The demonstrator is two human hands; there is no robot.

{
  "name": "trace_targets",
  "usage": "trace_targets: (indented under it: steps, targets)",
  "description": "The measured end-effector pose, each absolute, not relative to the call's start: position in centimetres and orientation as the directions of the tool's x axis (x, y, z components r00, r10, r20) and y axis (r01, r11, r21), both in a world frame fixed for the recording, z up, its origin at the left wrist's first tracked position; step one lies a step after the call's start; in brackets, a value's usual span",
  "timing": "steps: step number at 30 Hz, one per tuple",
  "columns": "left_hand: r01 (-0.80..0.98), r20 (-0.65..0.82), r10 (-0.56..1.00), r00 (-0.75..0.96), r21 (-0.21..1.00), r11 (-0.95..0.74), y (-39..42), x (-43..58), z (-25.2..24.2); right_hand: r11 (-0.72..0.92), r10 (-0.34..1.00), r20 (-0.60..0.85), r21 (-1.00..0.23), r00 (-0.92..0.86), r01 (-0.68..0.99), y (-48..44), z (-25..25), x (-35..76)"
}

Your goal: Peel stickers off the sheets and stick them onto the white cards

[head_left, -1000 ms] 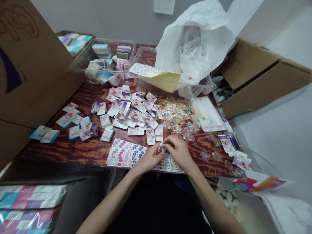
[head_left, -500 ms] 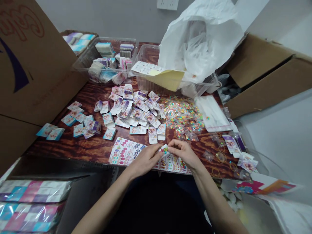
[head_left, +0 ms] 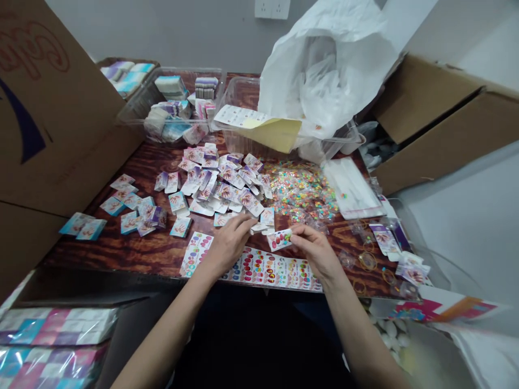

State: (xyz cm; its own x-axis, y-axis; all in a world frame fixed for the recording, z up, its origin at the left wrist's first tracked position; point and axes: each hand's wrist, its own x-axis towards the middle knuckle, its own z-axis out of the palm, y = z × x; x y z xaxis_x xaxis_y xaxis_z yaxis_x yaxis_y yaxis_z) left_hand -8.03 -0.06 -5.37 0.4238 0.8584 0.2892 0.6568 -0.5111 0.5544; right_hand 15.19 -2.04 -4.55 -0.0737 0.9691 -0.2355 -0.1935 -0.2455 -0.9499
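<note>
I see my right hand pinched shut on a small packet: thumb and forefinger clamp its right end, and the packet sticks out to the left of the fingers, tilted and lifted off the table. Rows of coloured dots show on its face.

My left hand lies just to the left of that packet, palm down, with the fingers stretched forward. The fingertips reach a white card lying just beyond them. From this view I cannot tell whether the fingers grip the card or only touch it. The 2 hands are near each other but apart, with the packet between them.

Under both hands, on the near edge of the table, lie the sticker sheets, flat and side by side, printed with bright ovals. Just beyond the left hand spreads a pile of cards, loose and overlapping. More of them lie scattered well to the left of that hand. Beyond the right hand lies a heap of glittery packets, and to the right of that heap a stack of clear bags. To the right of the right hand, near the wrist, several rubber bands lie on the wood. Far beyond both hands a white plastic bag stands slumped over a clear tub.
</note>
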Motion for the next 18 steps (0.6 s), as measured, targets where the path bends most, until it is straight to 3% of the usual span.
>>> trace_targets:
  steps: [3,7,10,13,18]
  targets:
    - [0.557,0.063,0.868,0.493,0.743,-0.370,-1.4,-7.9,-3.8,-0.115,0.993,-0.118,-0.977,0.005,-0.182,-2.0,-3.8,15.3]
    - [0.404,-0.094,0.843,0.529,0.902,-0.153,-2.5,-7.6,-3.4,0.027,0.999,0.027,-1.000,-0.031,0.015,-1.7,-3.2,15.5]
    - [0.336,-0.140,0.827,0.545,0.940,-0.062,-2.8,-7.6,-3.5,0.103,0.978,0.068,-0.979,-0.197,0.175,-1.5,-2.8,15.7]
    - [0.294,-0.144,0.808,0.571,0.955,-0.037,-3.0,-7.5,-3.4,0.109,0.944,0.020,-0.960,-0.328,0.257,-1.5,-2.6,15.3]
    - [0.307,-0.144,0.819,0.556,0.951,-0.041,-3.3,-6.6,-3.7,0.175,0.928,0.042,-0.927,-0.371,0.333,-1.9,-3.0,13.8]
